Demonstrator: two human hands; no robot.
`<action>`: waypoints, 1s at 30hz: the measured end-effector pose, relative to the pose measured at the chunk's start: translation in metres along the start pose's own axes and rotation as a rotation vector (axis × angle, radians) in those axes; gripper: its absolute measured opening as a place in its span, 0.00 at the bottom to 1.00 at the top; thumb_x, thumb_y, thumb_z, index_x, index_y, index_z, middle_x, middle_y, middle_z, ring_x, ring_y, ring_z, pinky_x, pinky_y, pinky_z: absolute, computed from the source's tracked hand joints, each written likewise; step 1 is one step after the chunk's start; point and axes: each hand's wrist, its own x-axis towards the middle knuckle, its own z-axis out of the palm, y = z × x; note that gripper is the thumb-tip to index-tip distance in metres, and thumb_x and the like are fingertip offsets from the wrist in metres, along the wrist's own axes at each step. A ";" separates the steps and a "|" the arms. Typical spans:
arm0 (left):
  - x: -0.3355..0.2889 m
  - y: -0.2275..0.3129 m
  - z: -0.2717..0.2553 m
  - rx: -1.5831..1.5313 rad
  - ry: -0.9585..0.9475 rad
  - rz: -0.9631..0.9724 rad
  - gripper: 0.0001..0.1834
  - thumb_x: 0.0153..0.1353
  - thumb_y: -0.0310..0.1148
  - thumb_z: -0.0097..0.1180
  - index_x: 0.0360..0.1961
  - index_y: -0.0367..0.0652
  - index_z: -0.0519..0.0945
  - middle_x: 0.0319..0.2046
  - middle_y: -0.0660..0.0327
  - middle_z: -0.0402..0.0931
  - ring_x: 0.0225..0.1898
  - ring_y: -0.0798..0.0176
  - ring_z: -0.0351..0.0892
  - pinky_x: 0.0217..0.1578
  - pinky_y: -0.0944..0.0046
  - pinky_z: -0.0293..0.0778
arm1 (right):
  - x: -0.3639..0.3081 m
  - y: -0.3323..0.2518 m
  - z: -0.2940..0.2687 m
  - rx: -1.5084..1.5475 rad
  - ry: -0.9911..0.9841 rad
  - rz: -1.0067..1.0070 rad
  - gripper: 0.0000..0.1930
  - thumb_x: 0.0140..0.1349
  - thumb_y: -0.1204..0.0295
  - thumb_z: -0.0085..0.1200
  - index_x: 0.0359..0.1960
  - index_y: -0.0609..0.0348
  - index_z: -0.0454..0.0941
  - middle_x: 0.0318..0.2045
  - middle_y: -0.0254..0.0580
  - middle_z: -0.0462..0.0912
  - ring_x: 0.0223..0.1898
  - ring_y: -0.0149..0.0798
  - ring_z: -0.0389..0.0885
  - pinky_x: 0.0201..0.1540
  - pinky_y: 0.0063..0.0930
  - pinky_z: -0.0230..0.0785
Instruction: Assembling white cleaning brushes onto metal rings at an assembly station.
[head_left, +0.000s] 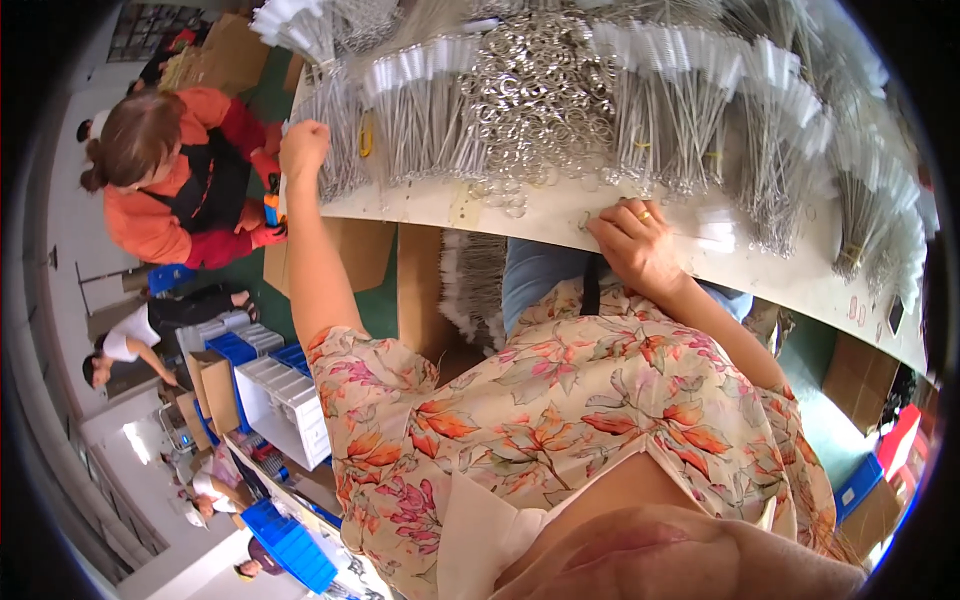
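My left hand (304, 150) is raised at the left end of the table, its fingers curled closed. It is beside a bundle of thin wire-handled brushes with white bristles (335, 125); what it grips, if anything, is hidden. At the table's front edge, my right hand (635, 245) rests with fingers bent and pressed together. A small metal ring (584, 222) shows by its fingertips, but I cannot tell whether they hold it. A heap of shiny metal rings (540, 90) lies between rows of the brushes.
More brush bundles (860, 210) cover the right part of the pale table (390, 203). A person in orange and red (165, 185) stands off its left end, holding an orange-and-black tool (271, 205). Cardboard boxes (340, 255) stand below the table, and white crates (285, 405) lower left.
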 end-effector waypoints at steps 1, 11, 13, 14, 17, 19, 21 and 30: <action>0.000 0.004 0.000 0.035 0.125 0.037 0.10 0.52 0.38 0.54 0.32 0.46 0.81 0.24 0.59 0.81 0.30 0.58 0.81 0.34 0.59 0.74 | 0.000 0.000 -0.002 -0.002 0.008 -0.021 0.10 0.43 0.77 0.56 0.31 0.56 0.76 0.30 0.33 0.75 0.35 0.36 0.74 0.39 0.32 0.65; -0.060 0.138 0.036 -0.368 0.029 0.334 0.13 0.58 0.39 0.54 0.34 0.38 0.78 0.24 0.55 0.78 0.28 0.61 0.78 0.34 0.63 0.71 | 0.027 0.056 -0.060 -0.035 0.280 0.235 0.04 0.52 0.73 0.55 0.30 0.55 0.75 0.22 0.39 0.72 0.26 0.43 0.75 0.27 0.35 0.70; -0.063 0.141 0.048 -0.165 -0.006 0.380 0.14 0.58 0.39 0.54 0.32 0.37 0.79 0.26 0.53 0.78 0.29 0.57 0.78 0.33 0.62 0.70 | 0.040 0.080 -0.072 -0.082 0.219 0.412 0.06 0.55 0.69 0.53 0.32 0.56 0.76 0.27 0.40 0.77 0.29 0.45 0.78 0.30 0.36 0.71; -0.063 0.142 0.049 -0.171 -0.011 0.400 0.14 0.58 0.39 0.54 0.32 0.37 0.79 0.26 0.53 0.78 0.29 0.57 0.78 0.33 0.62 0.70 | 0.044 0.089 -0.076 -0.111 0.199 0.463 0.08 0.56 0.67 0.52 0.31 0.56 0.77 0.29 0.40 0.78 0.30 0.45 0.78 0.33 0.37 0.71; -0.056 0.137 0.054 -0.240 -0.027 0.381 0.13 0.58 0.38 0.54 0.32 0.36 0.78 0.26 0.52 0.78 0.29 0.56 0.77 0.34 0.62 0.70 | 0.052 0.107 -0.081 -0.190 0.081 0.536 0.11 0.56 0.63 0.53 0.34 0.56 0.76 0.29 0.39 0.79 0.29 0.42 0.79 0.33 0.34 0.71; -0.054 0.126 0.059 -0.304 -0.034 0.361 0.13 0.59 0.37 0.53 0.31 0.35 0.78 0.26 0.54 0.79 0.29 0.59 0.77 0.33 0.63 0.69 | 0.057 0.113 -0.078 -0.234 0.020 0.622 0.12 0.55 0.60 0.53 0.33 0.56 0.77 0.30 0.39 0.80 0.30 0.44 0.79 0.34 0.36 0.71; -0.054 0.122 0.058 -0.364 -0.047 0.340 0.12 0.59 0.36 0.53 0.30 0.35 0.78 0.25 0.56 0.79 0.29 0.62 0.77 0.33 0.63 0.69 | 0.066 0.115 -0.077 -0.251 -0.006 0.649 0.12 0.54 0.62 0.52 0.31 0.56 0.77 0.30 0.42 0.80 0.32 0.47 0.80 0.35 0.38 0.72; -0.051 0.116 0.046 -0.614 0.341 0.376 0.11 0.63 0.35 0.50 0.35 0.35 0.74 0.27 0.59 0.80 0.25 0.72 0.73 0.30 0.71 0.69 | 0.076 0.127 -0.089 -0.246 0.032 0.844 0.08 0.51 0.68 0.47 0.26 0.57 0.77 0.25 0.48 0.80 0.30 0.52 0.79 0.35 0.43 0.71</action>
